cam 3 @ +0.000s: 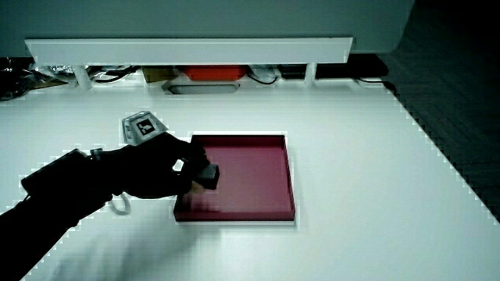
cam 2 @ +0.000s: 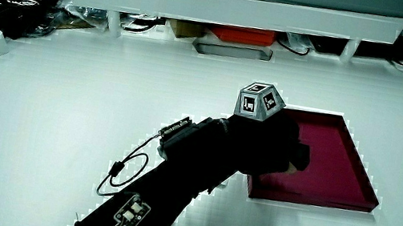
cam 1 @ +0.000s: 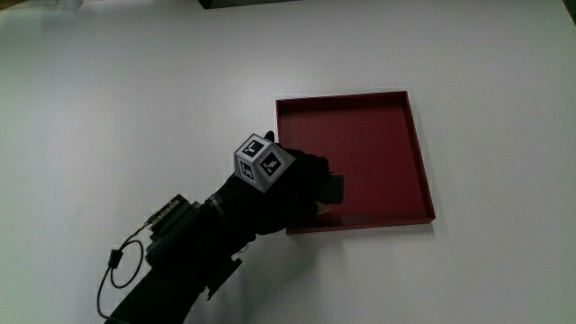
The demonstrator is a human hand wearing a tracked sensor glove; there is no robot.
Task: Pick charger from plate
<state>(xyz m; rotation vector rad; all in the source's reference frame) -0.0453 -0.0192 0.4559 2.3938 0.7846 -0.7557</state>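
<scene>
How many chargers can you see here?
1. A dark charger sits in the grasp of the gloved hand, over the corner of the red plate nearest the person. The rest of the plate shows none; the hand could hide another.

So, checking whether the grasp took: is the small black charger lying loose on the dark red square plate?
No, the gloved hand has its fingers closed around the black charger over the dark red square plate.

Charger (cam 3: 208, 176) mostly hidden in the hand (cam 3: 168, 168), perhaps a dark block.
</scene>
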